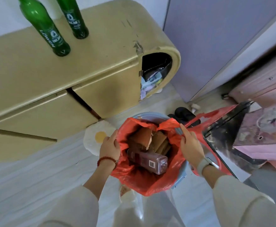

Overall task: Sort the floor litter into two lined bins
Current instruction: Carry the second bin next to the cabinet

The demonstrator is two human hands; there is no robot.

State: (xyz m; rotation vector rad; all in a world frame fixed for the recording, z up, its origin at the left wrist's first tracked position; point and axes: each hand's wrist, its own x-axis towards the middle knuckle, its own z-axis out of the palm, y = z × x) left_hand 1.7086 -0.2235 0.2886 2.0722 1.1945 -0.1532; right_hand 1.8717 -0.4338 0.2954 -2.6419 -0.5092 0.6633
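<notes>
Head view, looking down. A round grey-blue bin (180, 171) stands on the pale floor (35, 169), lined with a red plastic bag (143, 181). Inside lie brown cardboard pieces (143, 138) and, nearer the viewer, a clear plastic bottle (148, 160) on its side with a barcode label. The left hand (109, 149) grips the bag's left edge, fingers curled over the rim; the right hand (190, 145) pinches the right edge, drawing it up and outward from the bin. A second red bag (198, 126) shows just beyond the right hand, against a dark-framed object; whether it lines another bin cannot be told. Two green glass bottles (44, 27) stand upright on the gold cabinet surface (101, 46), well apart from the bin. Judged step: seating or spreading the liner of a bin already holding sorted litter. The next move calls for stretching the bag edges evenly over the rim, without tipping the contents.
</notes>
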